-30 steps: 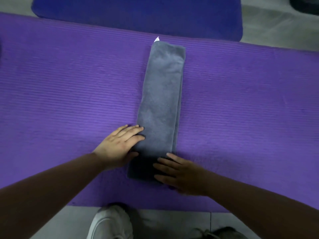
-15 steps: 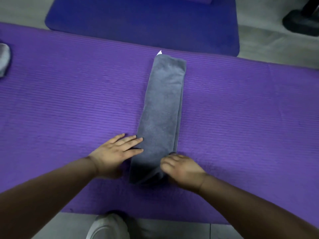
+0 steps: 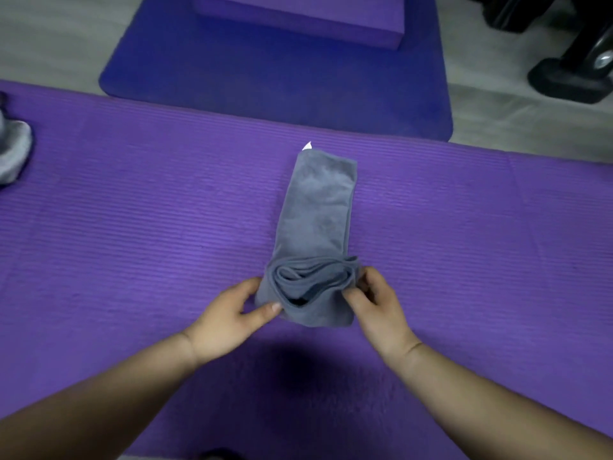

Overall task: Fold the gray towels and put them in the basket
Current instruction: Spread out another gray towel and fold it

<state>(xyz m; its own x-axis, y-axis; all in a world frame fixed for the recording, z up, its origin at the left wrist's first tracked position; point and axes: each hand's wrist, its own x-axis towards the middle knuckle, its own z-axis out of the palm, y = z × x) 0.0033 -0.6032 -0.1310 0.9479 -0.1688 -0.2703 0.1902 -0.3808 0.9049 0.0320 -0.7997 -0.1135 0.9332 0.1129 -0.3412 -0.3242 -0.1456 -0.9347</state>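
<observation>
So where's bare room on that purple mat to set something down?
Right of the long gray folded towel, and left of it to the crumpled gray cloth. Crowded at the towel's near end, gripped by left hand and right hand.

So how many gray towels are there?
2. One half-rolled towel lies in the middle of the purple mat; a second towel, cut off, sits at its left edge. More may be hidden.

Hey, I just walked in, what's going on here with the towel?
A person is folding a gray towel that lies as a long narrow strip on a purple mat. The left hand and right hand pinch its near end from either side. That end is raised and curled into loose layers. Another gray cloth sits at the mat's left edge. No basket is in view.
</observation>
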